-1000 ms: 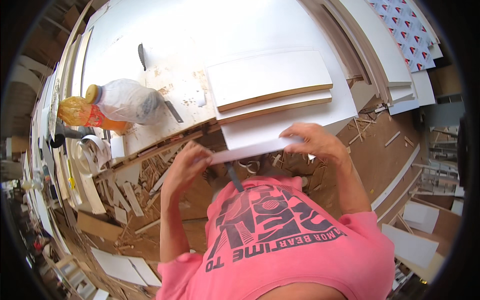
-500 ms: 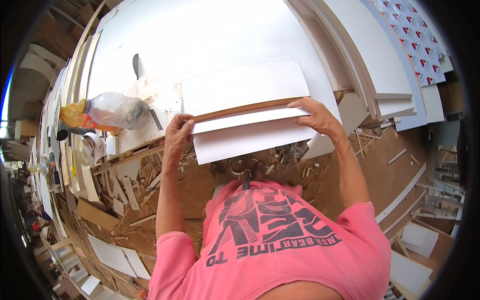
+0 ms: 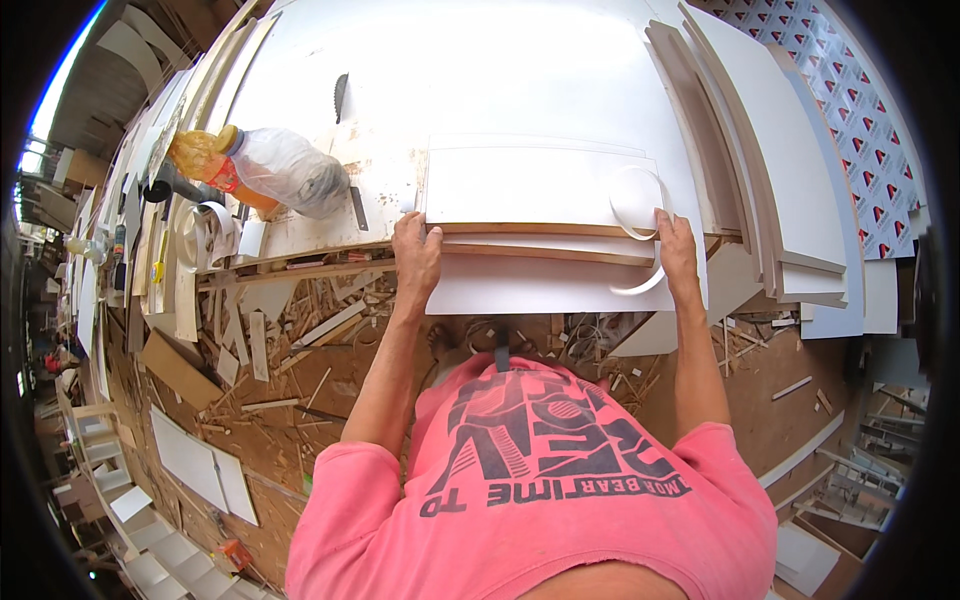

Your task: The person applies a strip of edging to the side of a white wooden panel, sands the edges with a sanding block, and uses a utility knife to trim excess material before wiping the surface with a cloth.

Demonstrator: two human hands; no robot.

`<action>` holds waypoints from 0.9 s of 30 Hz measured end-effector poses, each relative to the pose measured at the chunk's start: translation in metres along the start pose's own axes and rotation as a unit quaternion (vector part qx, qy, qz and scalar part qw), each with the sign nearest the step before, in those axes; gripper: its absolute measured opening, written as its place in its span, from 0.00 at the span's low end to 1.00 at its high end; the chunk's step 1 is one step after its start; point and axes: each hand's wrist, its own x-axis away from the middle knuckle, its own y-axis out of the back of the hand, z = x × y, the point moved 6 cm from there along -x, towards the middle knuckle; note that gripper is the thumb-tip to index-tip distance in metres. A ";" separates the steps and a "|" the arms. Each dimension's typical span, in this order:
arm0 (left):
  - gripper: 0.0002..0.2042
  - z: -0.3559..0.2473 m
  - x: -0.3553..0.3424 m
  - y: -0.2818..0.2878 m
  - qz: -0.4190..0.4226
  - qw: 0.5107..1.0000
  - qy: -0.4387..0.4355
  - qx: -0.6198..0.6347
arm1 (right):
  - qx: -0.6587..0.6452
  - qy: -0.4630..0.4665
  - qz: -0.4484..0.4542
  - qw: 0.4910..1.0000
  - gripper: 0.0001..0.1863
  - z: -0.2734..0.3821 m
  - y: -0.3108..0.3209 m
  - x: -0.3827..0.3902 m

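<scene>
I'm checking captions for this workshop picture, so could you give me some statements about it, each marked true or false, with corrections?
1. The left hand is at the near left corner of the upper white board. True.
2. The right hand is up beside the clear plastic bottle. False: it is at the board's near right corner, by a curled white strip.
3. The clear plastic bottle is to the right of the upper white board. False: it is to the left.
4. Wood offcuts litter the floor. True.
5. The person wears a green shirt. False: the shirt is pink with dark print.
</scene>
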 end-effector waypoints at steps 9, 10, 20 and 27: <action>0.13 -0.088 0.008 0.104 -0.054 0.971 0.021 0.231 | -0.247 -0.055 -0.002 0.968 0.23 0.055 0.053 0.049; 0.13 -0.091 0.014 0.111 -0.025 0.977 0.039 0.207 | -0.246 -0.060 -0.014 0.967 0.22 0.055 0.063 0.059; 0.15 -0.058 0.095 0.103 0.035 0.956 0.137 0.256 | -0.198 -0.097 -0.019 0.975 0.22 0.057 0.092 0.126; 0.16 -0.046 0.060 0.066 0.008 0.955 0.111 0.274 | -0.185 -0.060 -0.026 0.981 0.23 0.037 0.064 0.093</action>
